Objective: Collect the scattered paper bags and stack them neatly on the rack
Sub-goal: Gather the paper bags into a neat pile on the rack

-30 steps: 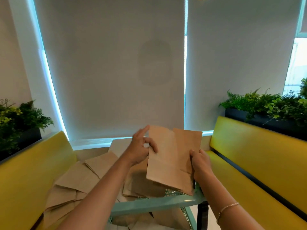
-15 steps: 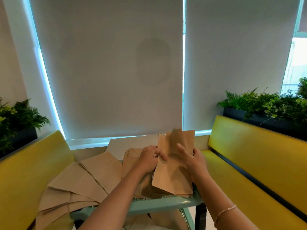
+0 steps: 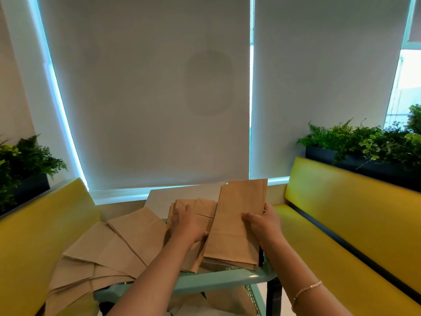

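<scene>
Lowered onto the rack [image 3: 218,280]: flat brown paper bag [image 3: 237,222], right hand [image 3: 262,224] gripping; left hand [image 3: 189,226] pressing the bag pile [image 3: 193,208], fingers relaxed.

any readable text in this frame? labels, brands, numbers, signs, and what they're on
None readable.
Paper bags: plain brown, no print visible.
Rack: bare teal frame, no label.
Window blinds: a faint rounded shape shows on one, no legible characters.
Yellow benches and planters: no markings.
</scene>
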{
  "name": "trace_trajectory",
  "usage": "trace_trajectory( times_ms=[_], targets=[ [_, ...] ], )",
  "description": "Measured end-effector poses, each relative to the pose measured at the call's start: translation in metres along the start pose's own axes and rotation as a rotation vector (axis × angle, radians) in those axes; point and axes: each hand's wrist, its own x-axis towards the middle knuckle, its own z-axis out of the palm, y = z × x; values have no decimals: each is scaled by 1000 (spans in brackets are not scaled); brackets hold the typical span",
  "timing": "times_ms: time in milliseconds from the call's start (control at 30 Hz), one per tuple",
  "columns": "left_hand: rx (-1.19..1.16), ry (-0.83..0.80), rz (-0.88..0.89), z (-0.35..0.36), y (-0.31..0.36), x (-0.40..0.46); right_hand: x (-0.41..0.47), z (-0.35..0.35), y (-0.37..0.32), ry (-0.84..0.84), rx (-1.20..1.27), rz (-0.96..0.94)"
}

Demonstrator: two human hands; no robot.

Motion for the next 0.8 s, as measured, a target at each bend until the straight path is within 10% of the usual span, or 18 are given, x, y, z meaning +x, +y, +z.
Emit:
trace_trajectory(
  times_ms=[533,800],
  targets=[
    [-868,-96,-78,-80,-7,4,4,1,2,33,8,58],
    [-1006,123,381,-110,8,-21,5,1,2,52,33,70]
  ],
)
